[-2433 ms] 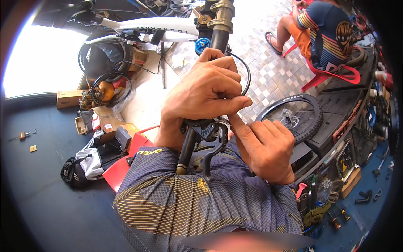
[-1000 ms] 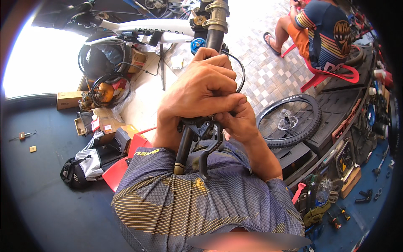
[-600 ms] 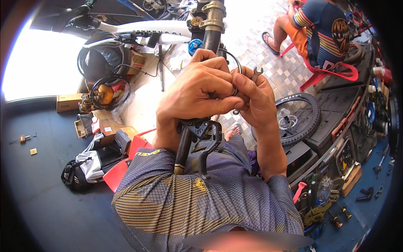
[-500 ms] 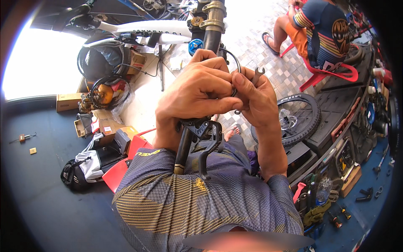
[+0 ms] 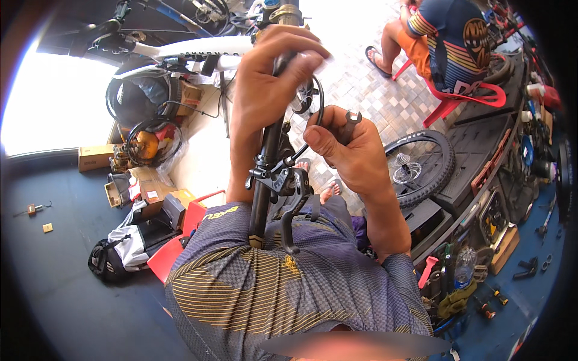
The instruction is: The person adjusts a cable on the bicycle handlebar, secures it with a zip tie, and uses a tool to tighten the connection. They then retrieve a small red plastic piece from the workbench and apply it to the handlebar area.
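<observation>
My left hand [image 5: 268,90] is closed round the upper part of a black handlebar [image 5: 259,222], its fingertips slightly blurred. Below it, a black brake lever [image 5: 298,213] and clamp assembly [image 5: 271,177] are fixed to the bar, whose lower end rests near my torso. A thin black cable [image 5: 320,96] loops down from near my left fingers toward that assembly. My right hand [image 5: 352,162], just right of the bar, grips a small open-ended wrench [image 5: 352,125], thumb pressed over it and the jaw pointing up. Whether it also touches the cable is unclear.
A white bike frame [image 5: 180,51] stands behind the bar. Another person [image 5: 445,42] sits on a red chair [image 5: 481,96] upper right. A loose wheel [image 5: 424,192] leans by black bins [image 5: 466,162]; tools [image 5: 463,307] crowd the right. Cardboard boxes [image 5: 96,157] lie left.
My left hand has slid up the bar, uncovering the clamp assembly. My right hand has parted from it, holding the wrench that came into sight after about one second ago.
</observation>
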Tool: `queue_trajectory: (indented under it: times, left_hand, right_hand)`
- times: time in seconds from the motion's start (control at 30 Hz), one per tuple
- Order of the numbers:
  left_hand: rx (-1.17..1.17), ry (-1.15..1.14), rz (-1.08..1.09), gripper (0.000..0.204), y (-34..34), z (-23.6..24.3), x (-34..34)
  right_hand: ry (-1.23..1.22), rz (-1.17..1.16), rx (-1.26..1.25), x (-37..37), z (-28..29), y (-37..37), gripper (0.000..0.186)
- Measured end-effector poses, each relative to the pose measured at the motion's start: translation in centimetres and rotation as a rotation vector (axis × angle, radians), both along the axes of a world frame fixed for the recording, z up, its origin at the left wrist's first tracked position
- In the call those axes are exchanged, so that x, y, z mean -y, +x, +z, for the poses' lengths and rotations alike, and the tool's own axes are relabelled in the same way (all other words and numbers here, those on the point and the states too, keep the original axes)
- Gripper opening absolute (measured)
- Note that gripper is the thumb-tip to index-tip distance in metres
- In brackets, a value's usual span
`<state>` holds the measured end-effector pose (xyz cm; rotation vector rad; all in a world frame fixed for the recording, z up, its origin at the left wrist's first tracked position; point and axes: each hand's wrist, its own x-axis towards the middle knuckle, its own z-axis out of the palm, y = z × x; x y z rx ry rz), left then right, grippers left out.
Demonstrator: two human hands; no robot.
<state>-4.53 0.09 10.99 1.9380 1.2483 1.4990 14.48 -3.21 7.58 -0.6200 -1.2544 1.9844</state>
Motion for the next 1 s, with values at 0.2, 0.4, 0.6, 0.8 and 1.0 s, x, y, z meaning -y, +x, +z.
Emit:
queue_trajectory:
  times: [0.2,0.4,0.6,0.8,1.0]
  left_hand:
    - [1.212,0.059,0.086,0.029,-2.8,-5.3,1.1]
    - [1.232,-0.564,-0.075,0.04,-5.2,-14.8,4.9]
    - [1.067,-0.659,-0.519,0.047,3.3,-16.5,3.8]
    - [1.322,-0.198,-1.17,0.065,8.2,-11.5,-1.2]
    - [1.269,-0.06,-1.136,0.058,8.6,-9.1,-1.6]
  right_hand:
    - [0.096,-0.062,0.067,0.4,0.3,-0.2,0.02]
    - [0.18,-0.107,0.166,0.9,1.2,-0.4,0.024]
    - [0.133,-0.239,0.02,1.9,0.9,-0.6,0.028]
    - [0.199,-0.21,0.171,2.2,1.0,0.3,0.029]
    - [0.224,-0.26,0.202,2.5,1.3,0.2,0.03]
